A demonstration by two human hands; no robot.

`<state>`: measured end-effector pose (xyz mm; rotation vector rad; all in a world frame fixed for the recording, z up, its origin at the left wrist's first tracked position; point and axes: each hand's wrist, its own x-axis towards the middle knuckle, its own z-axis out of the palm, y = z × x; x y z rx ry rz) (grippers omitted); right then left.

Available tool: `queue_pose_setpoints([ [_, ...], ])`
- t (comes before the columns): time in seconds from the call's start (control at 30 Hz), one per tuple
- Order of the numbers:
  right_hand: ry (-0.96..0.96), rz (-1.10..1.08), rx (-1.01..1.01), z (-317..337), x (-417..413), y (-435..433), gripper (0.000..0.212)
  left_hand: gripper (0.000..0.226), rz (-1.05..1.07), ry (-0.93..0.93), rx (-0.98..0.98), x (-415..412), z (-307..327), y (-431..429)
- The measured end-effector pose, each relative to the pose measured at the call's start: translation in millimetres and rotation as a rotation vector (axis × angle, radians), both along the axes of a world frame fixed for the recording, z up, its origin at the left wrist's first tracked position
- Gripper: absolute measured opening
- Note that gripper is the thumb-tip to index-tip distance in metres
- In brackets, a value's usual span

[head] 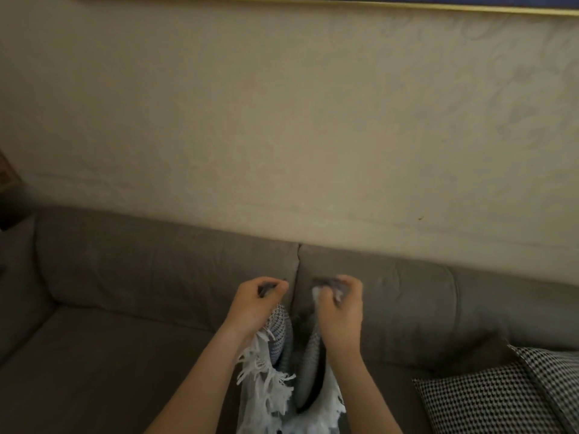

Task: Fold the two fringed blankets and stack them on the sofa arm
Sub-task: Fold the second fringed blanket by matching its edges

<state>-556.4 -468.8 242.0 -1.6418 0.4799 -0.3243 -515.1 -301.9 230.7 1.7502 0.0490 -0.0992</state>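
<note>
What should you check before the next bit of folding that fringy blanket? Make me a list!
1. Left hand grips the top edge of the fringed blanket: ok.
2. Right hand grips the top edge too: ok.
3. Blanket hangs flat and smooth: not ok, it is bunched between the two hands.
4. Room on the sofa seat to lay it down: ok, the left part shows bare.
5. Second blanket spotted: cannot tell; the black-and-white patterned fabric on the right may be it or a cushion.
</note>
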Motion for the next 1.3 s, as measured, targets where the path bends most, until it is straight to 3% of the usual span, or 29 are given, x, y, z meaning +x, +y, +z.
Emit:
queue_pose_setpoints([
  [0.1,0.023,0.493,0.003,-6,-5,3,0.060,0.009,-0.174,-0.014,-0.042,-5,15,-6],
  [0.2,0.083,0.718,0.011,0,-6,0,0.042,0.008,-0.384,-0.055,0.063,-4,27,-7],
  [0.27,0.108,0.702,-0.017,2,-6,-4,0.007,0.004,-0.393,-0.094,0.155,-1,27,-6],
  [0.33,0.107,0.657,-0.097,1,-2,-7,0.026,0.013,-0.327,-0.118,0.170,1,23,-5],
  [0.43,0.118,0.579,-0.146,3,0,-10,0.030,0.023,-0.325,-0.072,0.136,4,20,5],
  [0.6,0.122,0.433,-0.034,2,2,-15,0.035,0.029,-0.322,0.143,0.163,6,17,20],
  [0.73,0.182,0.317,0.114,4,4,-18,0.031,0.023,-0.313,0.273,-0.083,2,16,19],
  [0.87,0.256,0.321,0.216,2,6,-21,0.017,0.027,-0.218,0.273,-0.277,-3,14,7],
  [1.0,0.246,0.345,0.263,3,9,-21,0.029,0.046,0.008,0.318,-0.137,-5,11,-9],
  [1.1,0.234,0.317,0.268,0,10,-23,0.043,0.062,0.025,0.518,-0.356,-2,4,-10],
  [1.2,0.220,0.313,0.286,0,11,-24,0.052,0.042,-0.133,0.431,-0.365,-8,2,-10],
  [1.3,0.232,0.300,0.310,3,12,-24,0.044,0.039,-0.064,0.400,-0.375,-11,1,-14],
])
